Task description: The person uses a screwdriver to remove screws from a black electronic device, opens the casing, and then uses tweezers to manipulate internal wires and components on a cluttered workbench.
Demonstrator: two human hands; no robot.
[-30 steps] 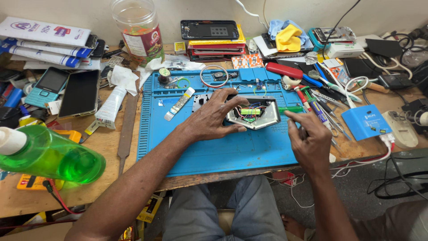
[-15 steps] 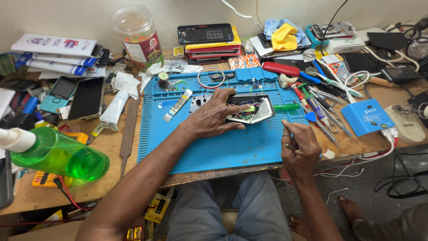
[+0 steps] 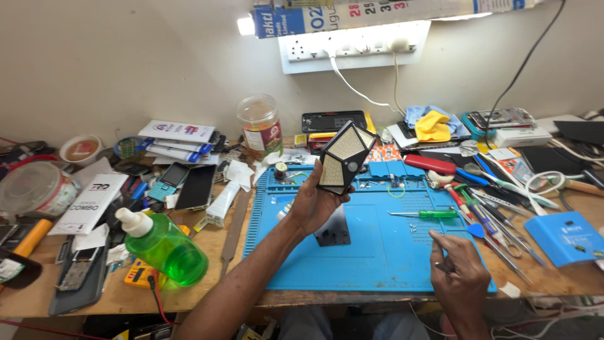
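Observation:
My left hand (image 3: pixel 311 204) holds a black angular lamp with pale LED panels (image 3: pixel 345 157) lifted above the blue work mat (image 3: pixel 371 252), its panels facing me. A black back plate (image 3: pixel 333 230) lies on the mat just below it. My right hand (image 3: pixel 459 271) rests at the mat's near right corner, fingers pinched on a small thin tool (image 3: pixel 438 263) that I cannot make out well. A green-handled screwdriver (image 3: pixel 428 214) lies on the mat between the two hands.
A green spray bottle (image 3: pixel 163 245) lies left of the mat beside phones (image 3: pixel 189 186) and a white tube. Tweezers, pens and drivers (image 3: pixel 491 214) crowd the mat's right edge by a blue box (image 3: pixel 566 236). A plastic jar (image 3: pixel 259 124) and a wall socket strip (image 3: pixel 352 45) stand behind.
My left hand has lifted the lamp off the mat and turned its LED face toward me. My right hand drew back toward the near edge. The camera tilted up to the wall.

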